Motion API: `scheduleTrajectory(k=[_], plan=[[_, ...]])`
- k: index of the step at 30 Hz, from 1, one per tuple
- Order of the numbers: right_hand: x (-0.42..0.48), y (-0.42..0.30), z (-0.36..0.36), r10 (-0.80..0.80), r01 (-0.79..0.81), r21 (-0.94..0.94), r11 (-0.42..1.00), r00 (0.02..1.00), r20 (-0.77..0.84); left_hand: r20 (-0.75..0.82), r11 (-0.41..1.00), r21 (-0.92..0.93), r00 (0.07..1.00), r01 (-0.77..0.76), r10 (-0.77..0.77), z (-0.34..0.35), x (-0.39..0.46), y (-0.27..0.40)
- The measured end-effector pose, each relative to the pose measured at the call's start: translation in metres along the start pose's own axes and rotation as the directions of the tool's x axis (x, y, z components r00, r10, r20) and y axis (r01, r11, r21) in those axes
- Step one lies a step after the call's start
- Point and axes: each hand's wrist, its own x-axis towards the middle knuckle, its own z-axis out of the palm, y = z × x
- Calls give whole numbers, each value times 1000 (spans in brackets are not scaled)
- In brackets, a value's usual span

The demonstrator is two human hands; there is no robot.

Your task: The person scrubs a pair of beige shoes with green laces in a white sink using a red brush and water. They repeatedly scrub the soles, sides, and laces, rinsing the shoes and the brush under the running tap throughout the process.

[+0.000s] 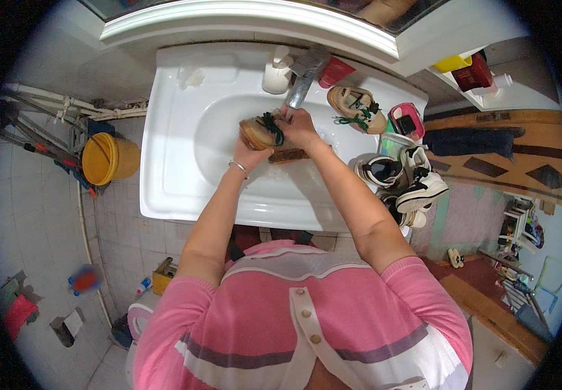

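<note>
My left hand [252, 152] grips one end of a tan sneaker [257, 132] with dark green laces, held over the basin of a white washbasin [173, 195]. On the same shoe's other end is my right hand [299, 127], close below the metal faucet [301, 87]. Under my hands lies a brown object [288, 156], perhaps a brush; part of it is hidden. A second tan sneaker [351, 105] with green laces rests on the basin's right ledge. Behind the basin stand a white pump bottle [277, 75] and a red cup [334, 72].
Several black-and-white sneakers [420, 190] crowd the right side of the washbasin, beside a pink-rimmed container [406, 121]. A yellow bucket [120, 158] is at the left wall near pipes. A toilet [139, 317] stands at lower left. A white window or mirror frame [256, 18] runs behind the basin.
</note>
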Motion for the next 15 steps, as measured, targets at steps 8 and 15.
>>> scheduleTrajectory(k=[8,15], plan=[[-7,-8,9,134,-116,326,938,990,-34,-178,854,515,965,-78,195,4,20,-52],[23,48,14,524,-632,565,530,768,368,13,612,769,961,-185,275,29,1,41]])
